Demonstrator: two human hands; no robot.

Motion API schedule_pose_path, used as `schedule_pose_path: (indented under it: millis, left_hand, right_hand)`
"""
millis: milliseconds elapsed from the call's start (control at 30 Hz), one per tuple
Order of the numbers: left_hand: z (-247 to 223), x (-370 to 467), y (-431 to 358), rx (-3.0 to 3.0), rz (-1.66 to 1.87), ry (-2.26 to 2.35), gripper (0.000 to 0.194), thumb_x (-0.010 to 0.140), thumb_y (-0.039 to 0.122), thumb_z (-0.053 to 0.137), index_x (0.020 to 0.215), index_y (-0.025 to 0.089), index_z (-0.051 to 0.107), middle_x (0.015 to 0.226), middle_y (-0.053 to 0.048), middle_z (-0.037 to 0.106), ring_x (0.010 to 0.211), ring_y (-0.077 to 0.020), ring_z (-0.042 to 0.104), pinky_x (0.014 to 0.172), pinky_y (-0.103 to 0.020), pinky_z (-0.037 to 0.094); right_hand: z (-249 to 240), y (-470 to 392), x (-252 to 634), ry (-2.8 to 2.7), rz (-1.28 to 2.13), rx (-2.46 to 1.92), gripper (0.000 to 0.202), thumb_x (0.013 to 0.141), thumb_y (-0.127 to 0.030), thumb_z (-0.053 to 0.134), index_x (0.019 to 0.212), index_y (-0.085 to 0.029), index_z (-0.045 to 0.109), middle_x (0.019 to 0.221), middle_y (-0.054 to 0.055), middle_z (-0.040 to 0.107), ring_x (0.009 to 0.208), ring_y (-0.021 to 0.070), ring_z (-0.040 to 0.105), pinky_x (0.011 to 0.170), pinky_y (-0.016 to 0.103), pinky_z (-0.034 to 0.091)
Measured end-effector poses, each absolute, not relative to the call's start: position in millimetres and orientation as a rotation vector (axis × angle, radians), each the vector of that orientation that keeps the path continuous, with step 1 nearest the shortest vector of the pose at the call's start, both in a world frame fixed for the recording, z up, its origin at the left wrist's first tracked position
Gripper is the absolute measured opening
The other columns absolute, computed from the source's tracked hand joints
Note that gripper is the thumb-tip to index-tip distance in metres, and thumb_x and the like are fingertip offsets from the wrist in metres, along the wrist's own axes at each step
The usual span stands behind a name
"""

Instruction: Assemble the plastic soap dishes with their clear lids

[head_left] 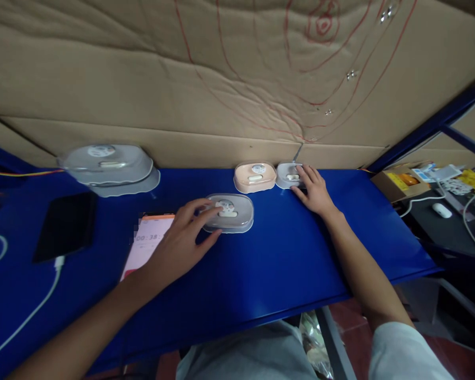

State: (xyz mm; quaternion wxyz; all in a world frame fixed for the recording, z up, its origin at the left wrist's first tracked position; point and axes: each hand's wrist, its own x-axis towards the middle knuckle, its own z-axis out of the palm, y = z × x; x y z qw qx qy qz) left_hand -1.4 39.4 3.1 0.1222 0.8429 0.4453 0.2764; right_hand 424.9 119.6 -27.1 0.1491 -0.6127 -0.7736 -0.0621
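A wall of brown cardboard (221,79), scrawled with red lines, stands along the far edge of the blue bench (285,264). The bench runs from the left border of the view to its right end, where a blue frame post (431,124) rises and a cluttered lower surface sits beyond.

Toward the far left corner rests a stack of large grey lids (110,169), one on another. Nearer the left edge lies a dark phone (65,226) with a white cable (31,311) plugged into its near end and trailing toward the front edge. Just right of it lies a second phone (147,243), its lit screen showing a timer, partly covered by the left forearm.

Near the middle of the bench sits a clear grey lid (231,212) with a small round sticker and a white tab on top. The left hand (182,240) rests on its left side, fingers spread and laid flat over the top, thumb at its near rim; it is not clenched around it.

Against the far edge, a peach lid (255,177) stands just beside a smaller grey lid (288,176), the two nearly touching. The right hand (314,191) lies open, its fingertips on the right part of the smaller grey lid and its palm down on the bench.
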Motion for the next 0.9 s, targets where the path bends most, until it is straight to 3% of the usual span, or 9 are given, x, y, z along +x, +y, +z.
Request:
schedule_pose_path:
  millis: [100, 167, 367, 533, 767, 900]
  left_hand:
    - [-2, 0, 38, 2.366, 0.791, 1.391, 0.056, 0.099, 0.042, 0.067, 0.152, 0.030, 0.052, 0.167, -0.014, 0.035, 0.152, -0.0417, 0.043, 0.123, -0.060, 0.042]
    - [-6, 1, 38, 2.314, 0.708, 1.392, 0.071, 0.096, 0.042, 0.072, 0.159, 0.030, 0.041, 0.174, -0.016, 0.023, 0.159, -0.0444, 0.032, 0.126, -0.063, 0.037]
    - [-7, 6, 32, 2.238, 0.696, 1.298, 0.076, 0.094, 0.033, 0.076, 0.160, 0.030, 0.037, 0.154, -0.015, 0.045, 0.149, -0.0377, 0.046, 0.125, -0.060, 0.039]
    - [-7, 6, 32, 2.155, 0.655, 1.210, 0.099, 0.086, 0.042, 0.086, 0.165, 0.032, 0.026, 0.167, -0.017, 0.038, 0.156, -0.0417, 0.036, 0.126, -0.063, 0.034]
    - [-4, 5, 35, 2.028, 0.535, 1.277, 0.114, 0.074, 0.045, 0.093, 0.165, 0.030, 0.027, 0.166, -0.017, 0.044, 0.148, -0.0466, 0.044, 0.121, -0.065, 0.037]
    - [1, 5, 32, 1.977, 0.483, 1.270, 0.120, 0.074, 0.039, 0.093, 0.169, 0.031, 0.020, 0.166, -0.018, 0.042, 0.150, -0.0467, 0.043, 0.122, -0.067, 0.033]
  right_hand:
    - [-17, 111, 410, -2.206, -0.223, -1.795, 0.080, 0.107, -0.065, 0.041, 0.173, -0.024, 0.021, 0.178, 0.015, 0.029, 0.166, 0.0407, 0.022, 0.129, 0.071, 0.016]
    - [-9, 101, 390, -2.244, -0.213, -1.695, 0.081, 0.108, -0.066, 0.039, 0.174, -0.023, 0.017, 0.179, 0.014, 0.027, 0.167, 0.0388, 0.018, 0.131, 0.068, 0.013]
    - [4, 60, 310, -2.580, 0.287, -1.050, 0.097, 0.100, -0.075, 0.054, 0.174, -0.029, 0.014, 0.177, 0.016, 0.031, 0.164, 0.0366, 0.030, 0.129, 0.063, 0.031]
    - [-3, 41, 284, -2.582, 0.434, -0.888, 0.102, 0.093, -0.073, 0.067, 0.173, -0.026, 0.023, 0.174, 0.021, 0.036, 0.160, 0.0383, 0.039, 0.126, 0.062, 0.040]
    - [-9, 55, 304, -2.363, 0.733, -0.863, 0.077, 0.102, -0.055, 0.066, 0.168, -0.030, 0.034, 0.167, 0.015, 0.048, 0.156, 0.0307, 0.046, 0.127, 0.054, 0.042]
    - [-19, 75, 329, -2.346, 0.604, -1.003, 0.076, 0.100, -0.053, 0.069, 0.166, -0.031, 0.038, 0.166, 0.015, 0.048, 0.156, 0.0333, 0.045, 0.127, 0.061, 0.039]
